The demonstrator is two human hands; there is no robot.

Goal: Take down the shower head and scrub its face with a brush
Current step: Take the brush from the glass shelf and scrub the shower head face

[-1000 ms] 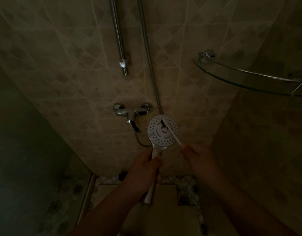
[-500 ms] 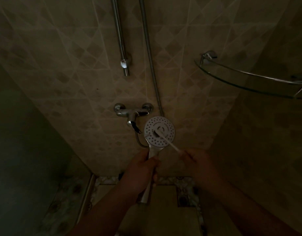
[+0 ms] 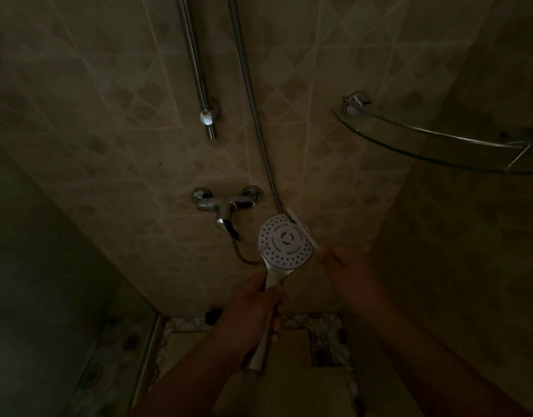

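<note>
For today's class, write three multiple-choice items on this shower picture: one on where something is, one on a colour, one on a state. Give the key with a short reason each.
1. Where is the glass corner shelf relative to the shower head?
A. Above and to its right
B. Below it on the floor
C. Directly to its left

2. What colour is the face of the shower head?
A. Black
B. White
C. Red

3. What is the state of the left hand?
A. Open and empty
B. Closed around the shower head's handle
C. Resting on the mixer tap

Key:
1. A, the shelf sits in the upper right corner while the head is lower, at centre.
2. B, the round perforated face is plainly white.
3. B, its fingers wrap the handle below the face, while the right hand holds the brush at the face's right edge.
</note>
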